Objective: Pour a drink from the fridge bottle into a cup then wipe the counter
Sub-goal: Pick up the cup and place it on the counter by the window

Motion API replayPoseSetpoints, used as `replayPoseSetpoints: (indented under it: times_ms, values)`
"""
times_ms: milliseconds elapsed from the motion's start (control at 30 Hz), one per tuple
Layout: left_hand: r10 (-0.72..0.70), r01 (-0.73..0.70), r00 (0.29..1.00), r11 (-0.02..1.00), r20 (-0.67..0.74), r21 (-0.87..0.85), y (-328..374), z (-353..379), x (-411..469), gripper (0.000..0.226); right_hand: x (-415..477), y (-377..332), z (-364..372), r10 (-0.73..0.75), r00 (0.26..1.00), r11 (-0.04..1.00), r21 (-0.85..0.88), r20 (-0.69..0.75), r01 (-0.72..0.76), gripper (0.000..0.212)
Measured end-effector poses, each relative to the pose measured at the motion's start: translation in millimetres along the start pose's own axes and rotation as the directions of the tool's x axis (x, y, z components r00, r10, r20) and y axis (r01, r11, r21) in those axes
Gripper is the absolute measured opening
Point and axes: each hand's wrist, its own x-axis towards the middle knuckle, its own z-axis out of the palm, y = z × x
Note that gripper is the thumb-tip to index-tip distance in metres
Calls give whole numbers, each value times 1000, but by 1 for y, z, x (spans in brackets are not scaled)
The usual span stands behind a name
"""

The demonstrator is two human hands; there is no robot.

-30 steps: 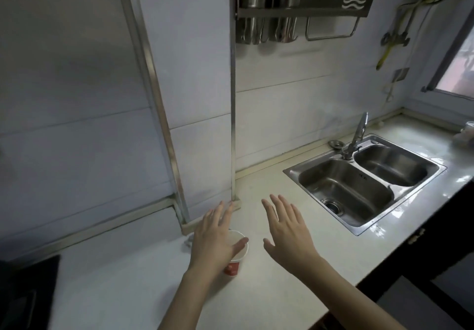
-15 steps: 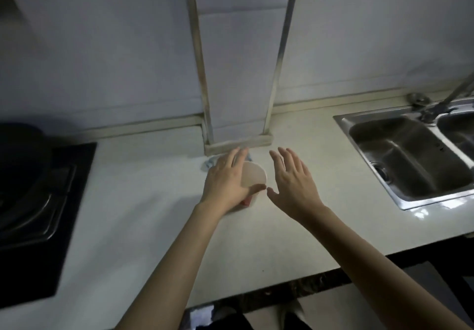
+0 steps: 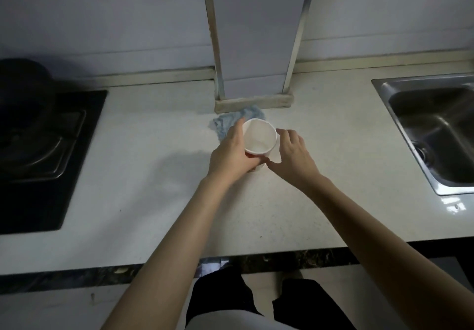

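Down on the pale speckled stone surface (image 3: 346,137), with the black gas hob (image 3: 38,150) out at 9 o'clock and the stainless steel sink (image 3: 436,124) at 3 o'clock, the action is dead centre: the white paper cup (image 3: 259,137), mouth up and looking empty. The left hand (image 3: 230,155) wraps it from 9 o'clock, fingers curled round the wall. The right hand (image 3: 292,155) closes on it from 3 o'clock, fingers bent against the side, thumb reaching low toward the base. Whether that base rests on the surface I cannot tell, because both hands hide it. The crumpled blue cloth (image 3: 230,122) lies just behind at the cup's 11 o'clock, touching or nearly so. No bottle in view, so by my reading the pouring hasn't begun. Now the risks: thin paper under two grips could buckle oval if squeezed hard. Released carelessly, a light empty cup may tip or skate. Set on the cloth's edge, it would stand crooked and spill once liquid goes in.
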Motion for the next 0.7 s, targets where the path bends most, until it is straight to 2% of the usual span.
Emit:
replayPoseSetpoints:
  times_ms: [133,267,400,533,600,633,700]
  values:
    - [-81,78,997,970,-2,-230,-6,12,-2,108,0,5,10,19,1000,996,92,0,-19,71]
    - [-114,111,993,844,28,-524,-12,20,-4,97,-2,14,15,92,995,978,185,48,-99,69]
    - [-118,101,993,780,13,-618,-8,21,-3,93,-4,21,12,149,984,946,274,103,-172,64]
    - [-180,107,983,740,-42,-664,-2,19,-4,85,-9,22,8,210,968,915,321,135,-243,59]
    - [-180,98,982,732,-53,-674,3,14,-4,74,-10,21,4,297,933,822,444,201,-357,54]
    - [-169,86,984,730,-57,-678,7,9,-4,70,-10,20,-1,348,898,717,541,271,-441,51]
    - [-148,70,987,729,-58,-681,16,-2,-7,65,-10,18,-12,367,801,383,708,474,-594,42]
